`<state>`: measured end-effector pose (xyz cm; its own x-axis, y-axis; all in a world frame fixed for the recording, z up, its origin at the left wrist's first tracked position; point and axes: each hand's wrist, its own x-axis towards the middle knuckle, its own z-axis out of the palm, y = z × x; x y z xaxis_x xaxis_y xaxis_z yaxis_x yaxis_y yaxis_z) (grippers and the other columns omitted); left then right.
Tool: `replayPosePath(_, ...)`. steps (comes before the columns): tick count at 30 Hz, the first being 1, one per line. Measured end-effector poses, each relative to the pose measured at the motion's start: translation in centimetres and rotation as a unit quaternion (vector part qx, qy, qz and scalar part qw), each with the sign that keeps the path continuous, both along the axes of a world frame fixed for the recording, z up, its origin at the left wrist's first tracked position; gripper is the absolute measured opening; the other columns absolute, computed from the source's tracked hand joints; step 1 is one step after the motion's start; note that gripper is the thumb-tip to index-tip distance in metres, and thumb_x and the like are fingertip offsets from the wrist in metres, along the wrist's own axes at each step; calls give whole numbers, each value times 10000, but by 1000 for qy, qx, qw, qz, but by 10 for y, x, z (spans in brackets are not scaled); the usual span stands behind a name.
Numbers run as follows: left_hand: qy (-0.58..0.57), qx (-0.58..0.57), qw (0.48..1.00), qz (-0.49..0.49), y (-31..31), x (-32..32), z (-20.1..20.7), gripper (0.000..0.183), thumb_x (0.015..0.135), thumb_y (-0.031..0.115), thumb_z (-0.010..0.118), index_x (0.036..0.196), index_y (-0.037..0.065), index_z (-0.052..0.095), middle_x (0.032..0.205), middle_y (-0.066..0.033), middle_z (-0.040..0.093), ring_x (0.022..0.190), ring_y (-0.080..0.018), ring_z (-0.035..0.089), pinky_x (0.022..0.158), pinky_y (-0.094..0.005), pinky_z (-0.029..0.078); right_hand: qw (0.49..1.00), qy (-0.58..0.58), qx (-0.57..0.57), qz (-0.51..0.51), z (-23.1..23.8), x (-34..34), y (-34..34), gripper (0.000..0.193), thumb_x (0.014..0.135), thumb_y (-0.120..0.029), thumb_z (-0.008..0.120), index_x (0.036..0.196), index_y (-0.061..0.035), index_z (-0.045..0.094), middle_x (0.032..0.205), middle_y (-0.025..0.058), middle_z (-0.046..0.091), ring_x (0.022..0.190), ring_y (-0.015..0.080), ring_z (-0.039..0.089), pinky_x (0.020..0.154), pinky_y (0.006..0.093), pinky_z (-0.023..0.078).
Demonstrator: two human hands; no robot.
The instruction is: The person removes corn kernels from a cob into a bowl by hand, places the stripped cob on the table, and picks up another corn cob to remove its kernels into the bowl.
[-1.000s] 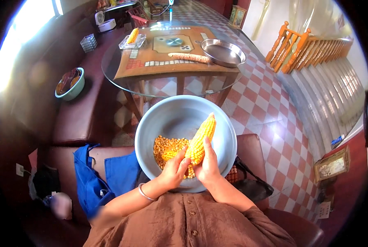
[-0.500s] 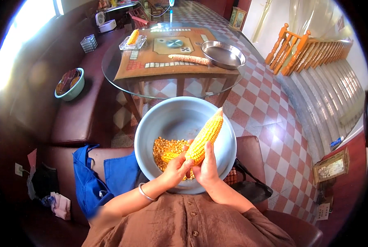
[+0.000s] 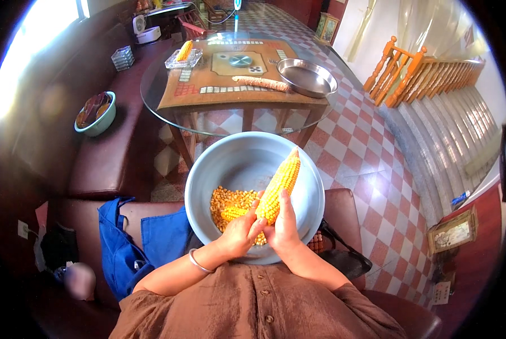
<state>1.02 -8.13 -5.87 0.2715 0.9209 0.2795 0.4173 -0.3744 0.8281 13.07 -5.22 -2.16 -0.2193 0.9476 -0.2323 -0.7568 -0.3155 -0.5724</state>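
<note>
A yellow ear of corn [image 3: 280, 183] leans up and to the right over a large pale blue-grey basin [image 3: 198, 161]. My left hand [image 3: 240, 234] is closed around its lower end, the fingers partly hidden behind the corn. My right hand [image 3: 283, 227] wraps the same end from the other side, its thumb lying along the rows. Loose corn kernels [image 3: 223, 198] cover the basin's left and near bottom. Another piece of corn [image 3: 232, 213] shows beside my left hand among the kernels; whether that hand touches it, I cannot tell.
Beyond the basin stands a glass-topped table [image 3: 151, 93] bearing a bare cob [image 3: 261, 83], a round metal pan [image 3: 308, 78] and a glass dish [image 3: 176, 59] with corn [image 3: 184, 51]. Blue cloth [image 3: 165, 237] lies at left, a black bag [image 3: 349, 263] at right.
The ear of corn has shifted slightly left and tilts a little more upright. Both hands still grip its lower end.
</note>
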Motion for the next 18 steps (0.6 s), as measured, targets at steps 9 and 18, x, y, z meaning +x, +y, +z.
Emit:
replayPosePath(9, -230, -193, 953, -36, -5, 9, 18, 344, 958, 260, 314, 1116, -1, 473, 655, -71, 520, 552, -135, 487, 538, -264, 395, 994, -23, 97, -43, 1, 4, 4, 395, 907, -381, 457, 1108, -43, 413, 939, 110, 539, 831, 199, 555, 754, 333, 469)
replayPosePath(18, -302, -235, 924, -30, 4, 5, 11, 428, 964, 384, 304, 796, 38, 492, 652, -38, 525, 533, -107, 483, 501, -237, 403, 997, 57, -43, -15, -12, 6, 8, 475, 883, -470, 446, 1073, -36, 475, 959, 106, 565, 884, 224, 547, 775, 357, 458)
